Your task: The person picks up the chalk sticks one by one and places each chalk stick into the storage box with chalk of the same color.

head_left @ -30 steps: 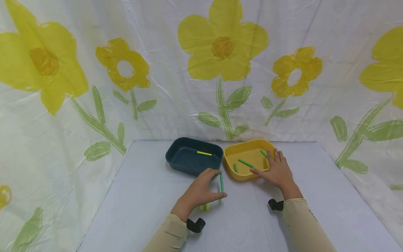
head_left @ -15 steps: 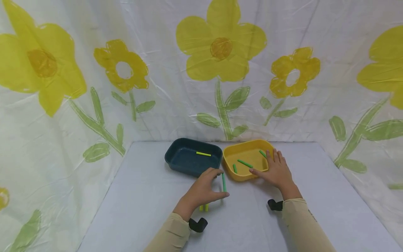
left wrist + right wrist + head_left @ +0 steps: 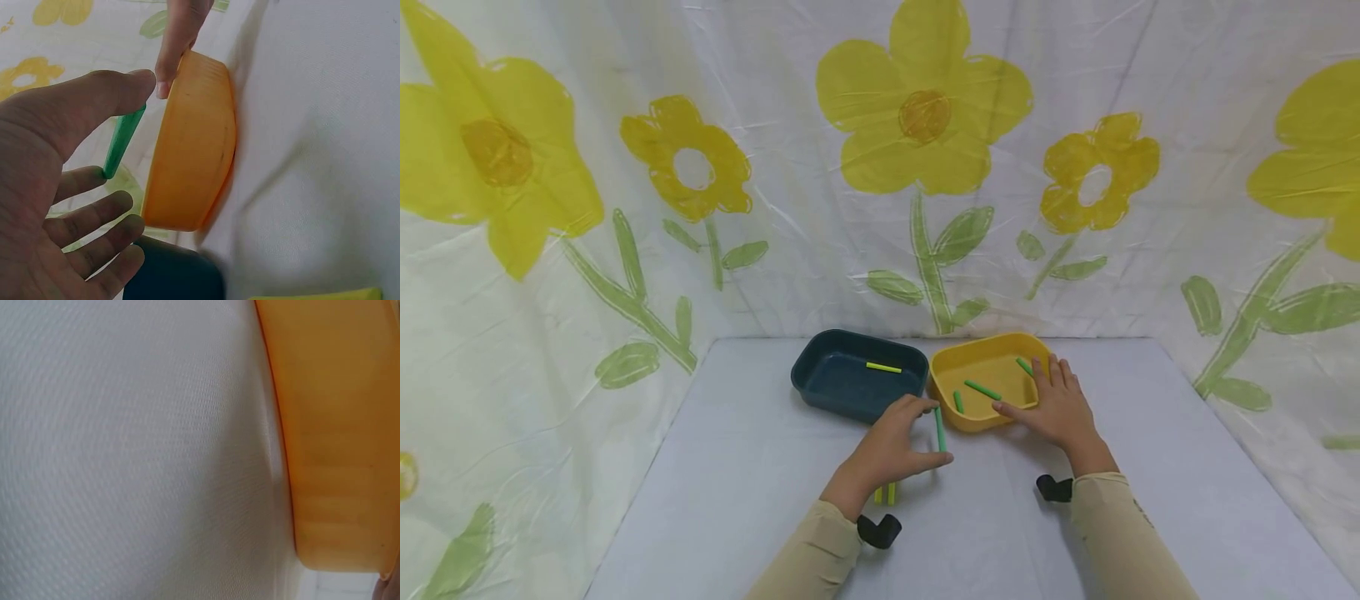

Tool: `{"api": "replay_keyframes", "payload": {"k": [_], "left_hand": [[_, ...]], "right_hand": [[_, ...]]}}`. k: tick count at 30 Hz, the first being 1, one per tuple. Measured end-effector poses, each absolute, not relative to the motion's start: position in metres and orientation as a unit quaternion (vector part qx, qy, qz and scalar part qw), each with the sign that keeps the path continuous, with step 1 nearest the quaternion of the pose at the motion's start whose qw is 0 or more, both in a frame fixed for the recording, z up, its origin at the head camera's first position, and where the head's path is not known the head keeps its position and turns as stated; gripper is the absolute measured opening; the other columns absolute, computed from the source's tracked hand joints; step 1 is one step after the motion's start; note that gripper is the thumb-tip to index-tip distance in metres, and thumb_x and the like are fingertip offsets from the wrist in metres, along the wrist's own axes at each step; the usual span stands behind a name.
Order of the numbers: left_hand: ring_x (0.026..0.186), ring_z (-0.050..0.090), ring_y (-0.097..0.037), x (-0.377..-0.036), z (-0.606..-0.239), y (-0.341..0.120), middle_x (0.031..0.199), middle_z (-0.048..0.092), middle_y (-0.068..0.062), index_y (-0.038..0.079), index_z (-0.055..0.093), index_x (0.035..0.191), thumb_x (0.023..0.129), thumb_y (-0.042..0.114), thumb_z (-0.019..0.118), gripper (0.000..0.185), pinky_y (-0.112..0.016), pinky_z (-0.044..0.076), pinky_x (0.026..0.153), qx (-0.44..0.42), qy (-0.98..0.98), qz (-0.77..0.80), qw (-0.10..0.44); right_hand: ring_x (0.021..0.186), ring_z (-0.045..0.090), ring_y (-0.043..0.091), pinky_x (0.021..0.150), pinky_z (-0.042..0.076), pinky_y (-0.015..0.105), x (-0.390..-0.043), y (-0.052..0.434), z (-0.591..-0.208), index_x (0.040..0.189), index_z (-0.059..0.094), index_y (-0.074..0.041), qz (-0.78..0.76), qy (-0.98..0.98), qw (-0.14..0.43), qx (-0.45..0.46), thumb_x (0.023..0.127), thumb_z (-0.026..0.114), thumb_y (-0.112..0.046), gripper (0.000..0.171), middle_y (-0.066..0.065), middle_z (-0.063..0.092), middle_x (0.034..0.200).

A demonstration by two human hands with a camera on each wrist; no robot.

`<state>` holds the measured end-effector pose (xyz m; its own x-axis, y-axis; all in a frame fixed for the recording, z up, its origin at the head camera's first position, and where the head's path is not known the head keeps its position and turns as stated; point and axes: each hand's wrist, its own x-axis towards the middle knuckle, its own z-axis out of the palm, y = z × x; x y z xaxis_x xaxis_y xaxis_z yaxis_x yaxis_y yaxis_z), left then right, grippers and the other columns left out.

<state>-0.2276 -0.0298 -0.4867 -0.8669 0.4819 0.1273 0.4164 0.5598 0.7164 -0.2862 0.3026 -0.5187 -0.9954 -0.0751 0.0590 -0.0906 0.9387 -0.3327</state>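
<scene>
White tablecloth [image 3: 760, 500], floral backdrop [image 3: 925, 167]; left hand [image 3: 887, 454] pinches green stick [image 3: 939, 428], right hand [image 3: 1060, 408] seemingly flat.

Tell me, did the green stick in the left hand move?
Yes. The green stick, pinched by the left hand, has shifted a little right, toward the yellow tray, which stayed put.

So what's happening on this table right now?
A person is handling short coloured sticks beside two trays. The left hand pinches a green stick between thumb and fingers, just in front of the yellow tray. The right hand rests flat on that tray's near right rim. Three green sticks lie inside it. The dark blue tray holds one yellow stick; two more lie under the left hand.
</scene>
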Motion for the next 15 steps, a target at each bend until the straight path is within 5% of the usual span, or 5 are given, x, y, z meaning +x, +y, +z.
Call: {"api": "replay_keyframes", "payload": {"k": [15], "left_hand": [[0.131, 0.059, -0.027, -0.239, -0.484, -0.017, 0.143, 0.061, -0.005, 0.016, 0.055, 0.153, 0.087, 0.05, 0.087, 0.081, -0.043, 0.053, 0.111, 0.269, 0.883, 0.383, 0.033]], "right_hand": [[0.16, 0.001, 0.057, 0.129, 0.007, 0.071, -0.286, 0.302, -0.519, 0.169, 0.012, 0.003, 0.162, -0.985, 0.027, 0.043, 0.086, 0.058, -0.088, 0.131, 0.034, 0.0, 0.174]]}}
